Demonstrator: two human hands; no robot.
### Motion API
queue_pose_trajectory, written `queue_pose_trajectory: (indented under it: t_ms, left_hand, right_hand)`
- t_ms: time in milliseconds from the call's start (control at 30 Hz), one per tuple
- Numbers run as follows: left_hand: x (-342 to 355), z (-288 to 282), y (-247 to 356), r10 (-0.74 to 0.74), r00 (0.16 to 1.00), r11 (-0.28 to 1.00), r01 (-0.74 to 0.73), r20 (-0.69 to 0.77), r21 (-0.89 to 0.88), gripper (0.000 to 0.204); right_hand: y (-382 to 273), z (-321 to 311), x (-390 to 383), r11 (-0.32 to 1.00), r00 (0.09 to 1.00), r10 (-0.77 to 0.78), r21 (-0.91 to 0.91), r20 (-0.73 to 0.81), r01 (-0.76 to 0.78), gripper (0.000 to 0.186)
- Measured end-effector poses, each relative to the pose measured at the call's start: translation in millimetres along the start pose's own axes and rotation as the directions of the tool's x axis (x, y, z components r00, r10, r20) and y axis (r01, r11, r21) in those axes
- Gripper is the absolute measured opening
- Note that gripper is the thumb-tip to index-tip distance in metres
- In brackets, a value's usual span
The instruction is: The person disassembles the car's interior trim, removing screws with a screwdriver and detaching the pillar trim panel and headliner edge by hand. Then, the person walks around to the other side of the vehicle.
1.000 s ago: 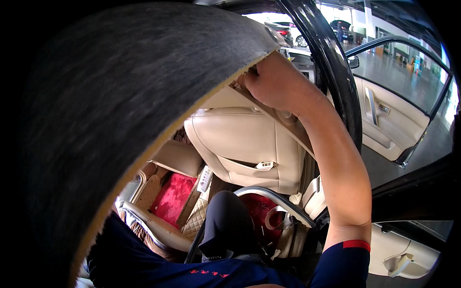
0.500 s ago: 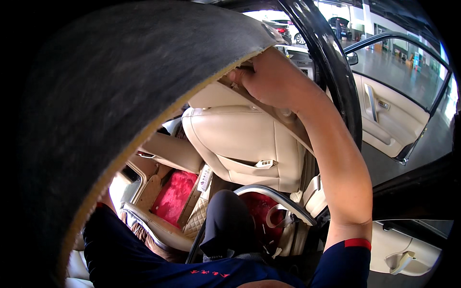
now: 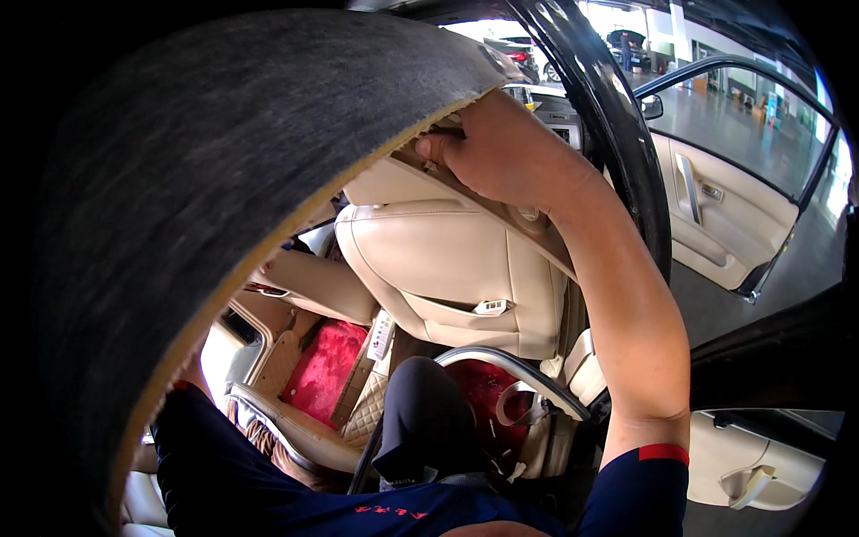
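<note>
Right hand [image 3: 503, 154] reaches under the dark panel's edge [image 3: 347, 179], front door [image 3: 716, 215] open.

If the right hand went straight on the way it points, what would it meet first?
Probably the grey panel, which hides part of the right hand; depth is unclear there, so they may already touch.

Large dark-grey curved panel [image 3: 233, 152]: matt, felt-like, faintly fibrous
Panel's yellowish edge [image 3: 240, 282]: rough, foam-like, frayed
Beige stitched seat back [image 3: 438, 255]: smooth, leather-like, soft sheen
Black curved door pillar [image 3: 620, 116]: glossy, reflective paint
Red floor covering [image 3: 327, 362]: matt, carpet-like pile
Navy short-sleeved shirt [image 3: 233, 470]: matt, smooth cloth
</note>
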State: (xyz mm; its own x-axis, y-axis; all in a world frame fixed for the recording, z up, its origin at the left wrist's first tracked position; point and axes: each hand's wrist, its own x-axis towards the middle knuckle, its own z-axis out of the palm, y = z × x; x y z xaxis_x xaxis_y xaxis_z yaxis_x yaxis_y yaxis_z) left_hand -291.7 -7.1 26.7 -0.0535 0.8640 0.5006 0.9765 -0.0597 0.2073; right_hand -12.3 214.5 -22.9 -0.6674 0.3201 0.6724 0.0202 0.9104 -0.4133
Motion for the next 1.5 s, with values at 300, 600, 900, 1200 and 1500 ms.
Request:
queue_pose_trajectory:
  t_ms: [300,600,900,1200,1500]
  left_hand:
    - [-10,-9,6,-0.016,1.0,1.0,0.016,-0.012,0.023,0.027]
    - [-11,-6,0,-0.025,1.0,1.0,0.026,-0.009,0.016,0.027]
    - [-13,-3,-4,-0.035,0.999,0.999,0.035,-0.007,0.009,0.027]
    - [-15,-4,-5,-0.05,0.999,0.999,0.05,-0.013,0.01,0.028]
    - [-15,-3,-7,-0.061,0.998,0.998,0.061,-0.015,0.013,0.028]
  right_hand:
    - [4,6,1,0.993,0.993,-0.1,0.056,-0.071,0.104,0.043]
    - [14,16,-2,0.98,0.949,-0.2,-0.056,-0.242,0.192,0.027]
    - [6,10,-38,0.962,0.996,0.05,0.271,-0.076,-0.028,0.041]
    - [7,26,-30,0.992,0.982,-0.077,-0.116,-0.171,0.057,0.052]
    - [15,36,-26,0.977,0.936,-0.16,-0.187,-0.314,0.104,0.056]
